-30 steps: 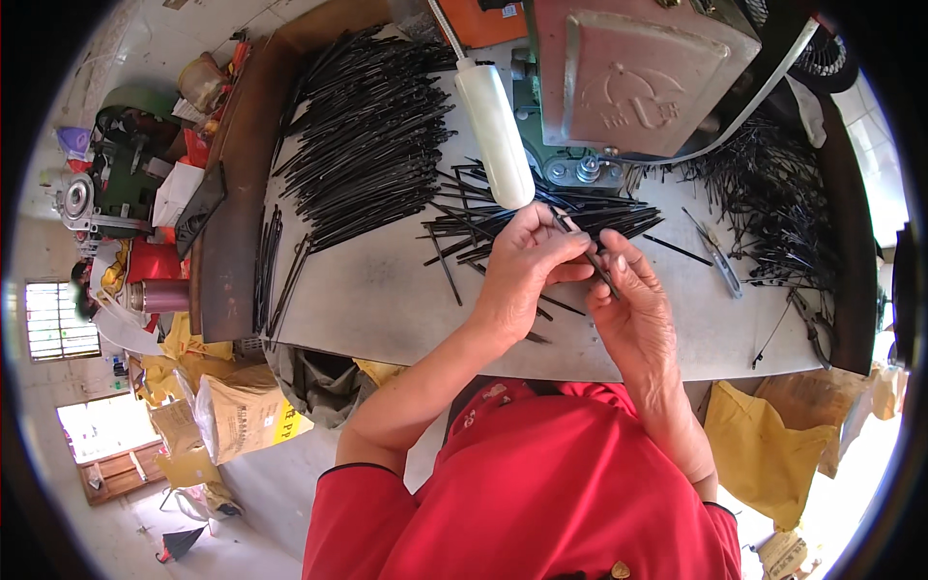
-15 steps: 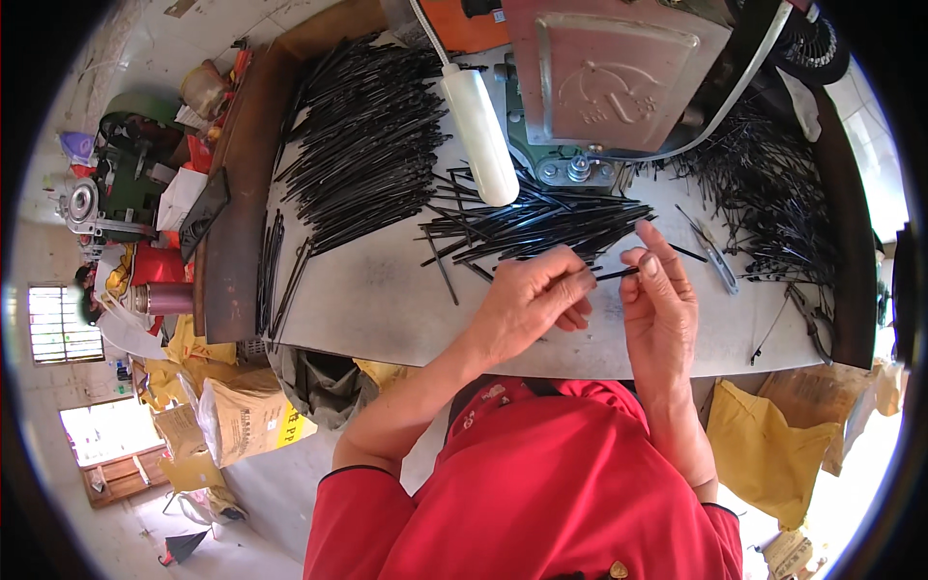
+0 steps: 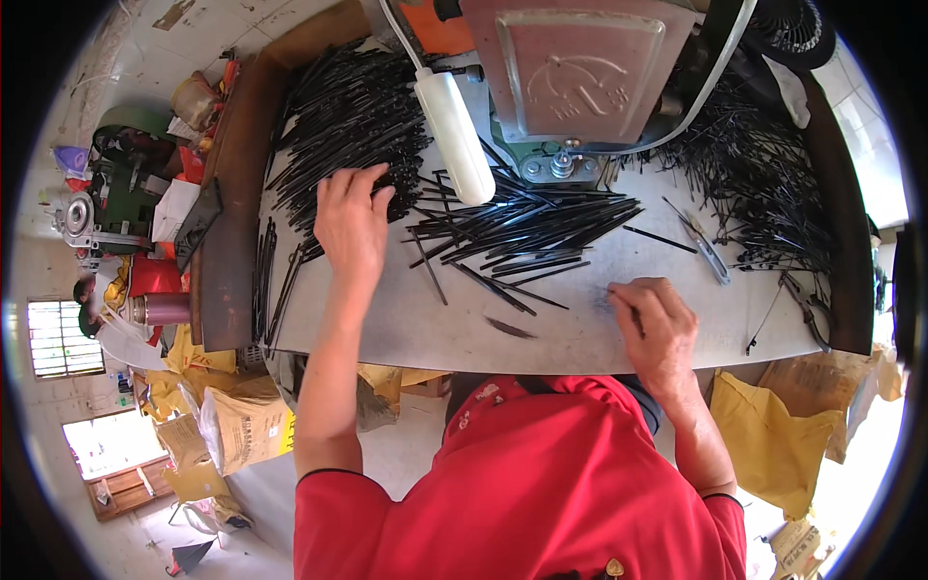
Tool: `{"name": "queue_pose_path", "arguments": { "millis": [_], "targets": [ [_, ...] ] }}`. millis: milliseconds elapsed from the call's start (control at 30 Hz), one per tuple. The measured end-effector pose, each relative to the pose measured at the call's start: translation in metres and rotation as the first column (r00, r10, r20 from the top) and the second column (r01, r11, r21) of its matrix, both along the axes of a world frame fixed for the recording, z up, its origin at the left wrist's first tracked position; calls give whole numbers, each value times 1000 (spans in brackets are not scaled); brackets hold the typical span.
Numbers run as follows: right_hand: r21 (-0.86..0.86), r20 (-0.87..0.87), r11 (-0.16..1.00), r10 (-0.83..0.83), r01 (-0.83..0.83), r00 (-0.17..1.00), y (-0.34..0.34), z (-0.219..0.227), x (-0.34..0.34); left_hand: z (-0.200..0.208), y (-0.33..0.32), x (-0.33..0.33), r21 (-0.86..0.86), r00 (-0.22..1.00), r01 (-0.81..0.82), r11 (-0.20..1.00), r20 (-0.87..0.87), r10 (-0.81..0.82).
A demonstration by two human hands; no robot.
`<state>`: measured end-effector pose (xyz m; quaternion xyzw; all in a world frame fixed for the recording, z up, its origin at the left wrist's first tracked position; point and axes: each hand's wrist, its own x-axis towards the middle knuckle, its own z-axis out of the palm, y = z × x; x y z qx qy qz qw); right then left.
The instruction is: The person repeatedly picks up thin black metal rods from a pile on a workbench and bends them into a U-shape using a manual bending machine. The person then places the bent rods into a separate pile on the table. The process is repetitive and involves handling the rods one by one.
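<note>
My left hand [image 3: 350, 222] reaches over the big pile of thin black rods [image 3: 338, 116] at the table's left. Its fingertips touch or hover at the pile's near right edge, the thumb standing apart. Near the front edge of the table, right of the middle, my right hand [image 3: 657, 324] hangs with bent fingers, a gap between forefinger and thumb, and no rod visible in it. Between the hands lies a looser heap of black rods [image 3: 551, 227]. A short, blurred black strip [image 3: 509, 329] shows in front of that heap.
A machine with a pinkish metal cover [image 3: 580, 72] stands at the back, a white lamp [image 3: 454, 135] beside it. At the right are a tangled pile of black pieces [image 3: 764, 184], snips [image 3: 708, 249] and pliers [image 3: 807, 309]. Wooden boards [image 3: 232, 193] edge the table.
My left hand has left the right one and moved left to the big pile. My right hand has lowered slightly. The black rod between the hands is no longer in them.
</note>
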<state>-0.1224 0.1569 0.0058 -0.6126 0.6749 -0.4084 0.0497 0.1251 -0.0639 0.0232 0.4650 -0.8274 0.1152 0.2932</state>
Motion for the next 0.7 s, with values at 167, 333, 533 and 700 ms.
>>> {"name": "queue_pose_path", "arguments": {
  "millis": [167, 333, 533, 700],
  "targets": [
    [46, 98, 998, -49, 44, 994, -4, 0, -5, -12, -24, 15, 235, 977, 108, 966, -207, -59],
    [369, 790, 928, -286, -47, 542, -28, 27, -21, -13, -28, -12, -66, 890, 259, 964, -371, -265],
    [270, 937, 938, -204, -216, 282, -64, 25, -17, 6, -42, -51, -98, 842, 539, 837, 59, -536],
    [283, 935, 937, -223, -204, 275, -69, 20, -14, 12, -43, -34, -150, 905, 423, 893, 119, -409]
  ]
}}
